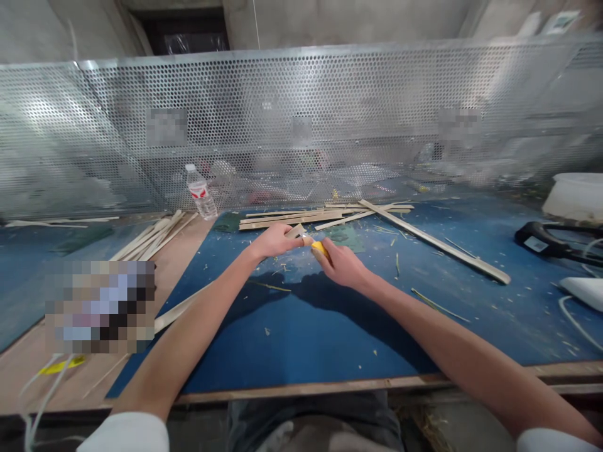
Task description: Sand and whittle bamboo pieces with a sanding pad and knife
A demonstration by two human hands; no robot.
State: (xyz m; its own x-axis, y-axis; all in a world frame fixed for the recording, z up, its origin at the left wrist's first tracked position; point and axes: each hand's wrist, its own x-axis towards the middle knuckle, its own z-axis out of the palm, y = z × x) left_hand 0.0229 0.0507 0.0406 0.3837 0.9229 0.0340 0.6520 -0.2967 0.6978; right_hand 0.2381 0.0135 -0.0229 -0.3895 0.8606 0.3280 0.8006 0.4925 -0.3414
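Note:
Above the blue mat (pixel 282 351), my left hand (pixel 276 242) is closed around a pale bamboo strip (pixel 294 231). A pale length (pixel 181 311) shows beside my left forearm, probably the same strip. My right hand (pixel 343 262) grips a yellow-handled knife (pixel 320 248) close to my left fingers. The blade is small and blurred, and I cannot tell whether it touches the strip. Several more bamboo strips (pixel 282 218) lie just beyond my hands. A long one (pixel 438 245) slants toward the right. Thin shavings (pixel 438 306) are scattered about the mat.
A perforated metal screen (pixel 301 88) runs along the back. A water bottle (pixel 201 193) stands at the back left, near a bundle of strips (pixel 151 238). A blurred-out object (pixel 98 307) lies left. At right are a black object (pixel 541 242), a white corded object (pixel 584 292) and a white tub (pixel 575 196).

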